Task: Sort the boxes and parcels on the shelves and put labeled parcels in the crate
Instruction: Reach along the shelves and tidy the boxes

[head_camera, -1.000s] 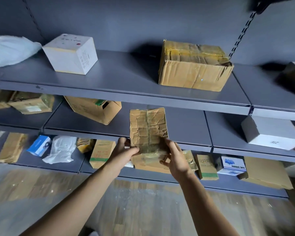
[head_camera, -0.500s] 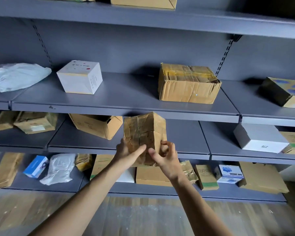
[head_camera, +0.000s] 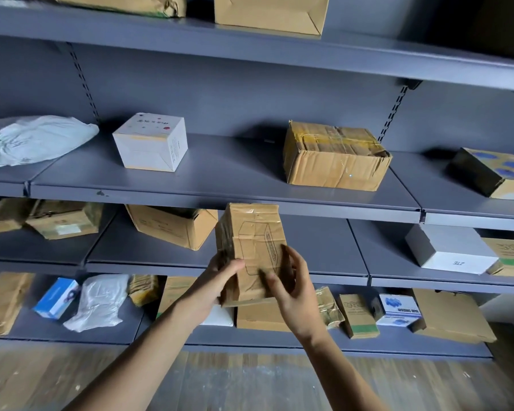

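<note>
Fingertips [head_camera: 293,259] of right hand [head_camera: 294,295] spread, curled round right edge of crumpled brown taped cardboard parcel [head_camera: 251,244], thumb on front face. Left hand [head_camera: 220,281] gripping lower left edge, thumb across front, other fingers hidden behind. Parcel upright at frame centre, held before middle tier of grey metal shelving [head_camera: 250,176]. White cube-shaped box [head_camera: 150,143] and large taped brown carton [head_camera: 336,157] on tier above, well apart.

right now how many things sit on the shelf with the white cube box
4: a white plastic bag at the left end, the white cube box, a taped cardboard box, a dark box with blue patches at the right edge. More may lie off frame.
</note>
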A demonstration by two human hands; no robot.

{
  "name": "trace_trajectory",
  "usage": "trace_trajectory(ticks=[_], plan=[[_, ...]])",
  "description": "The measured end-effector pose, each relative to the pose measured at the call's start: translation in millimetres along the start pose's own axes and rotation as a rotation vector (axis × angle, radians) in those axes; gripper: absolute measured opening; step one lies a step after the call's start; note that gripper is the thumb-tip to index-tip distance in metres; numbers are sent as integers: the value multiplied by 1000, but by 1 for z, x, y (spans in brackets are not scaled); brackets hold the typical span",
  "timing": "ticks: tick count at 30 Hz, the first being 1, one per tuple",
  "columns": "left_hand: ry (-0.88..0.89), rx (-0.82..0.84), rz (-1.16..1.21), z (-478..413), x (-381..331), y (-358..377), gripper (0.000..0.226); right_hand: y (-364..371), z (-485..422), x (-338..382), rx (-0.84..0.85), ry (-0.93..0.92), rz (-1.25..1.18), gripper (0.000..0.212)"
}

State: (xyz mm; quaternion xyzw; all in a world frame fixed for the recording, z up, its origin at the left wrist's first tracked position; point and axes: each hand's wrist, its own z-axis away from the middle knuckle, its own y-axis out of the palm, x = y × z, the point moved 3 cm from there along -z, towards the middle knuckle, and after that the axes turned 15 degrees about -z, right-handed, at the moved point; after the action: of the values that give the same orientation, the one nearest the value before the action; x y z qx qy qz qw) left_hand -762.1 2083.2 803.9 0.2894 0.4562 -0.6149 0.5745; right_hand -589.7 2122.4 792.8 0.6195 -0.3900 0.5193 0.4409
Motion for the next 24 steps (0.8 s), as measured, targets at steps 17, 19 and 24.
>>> trace_trajectory(ticks=[17, 19, 24], plan=[[74, 109, 450, 12, 36, -1, 62, -12, -8, 8, -146, 272, -206, 13], [-25, 149, 524, 3, 47, -10, 102, -11, -7, 4, -104, 310, -88, 29], [40, 80, 806, 9, 36, -8, 25, -8, -6, 1, 35, 429, -238, 62]])
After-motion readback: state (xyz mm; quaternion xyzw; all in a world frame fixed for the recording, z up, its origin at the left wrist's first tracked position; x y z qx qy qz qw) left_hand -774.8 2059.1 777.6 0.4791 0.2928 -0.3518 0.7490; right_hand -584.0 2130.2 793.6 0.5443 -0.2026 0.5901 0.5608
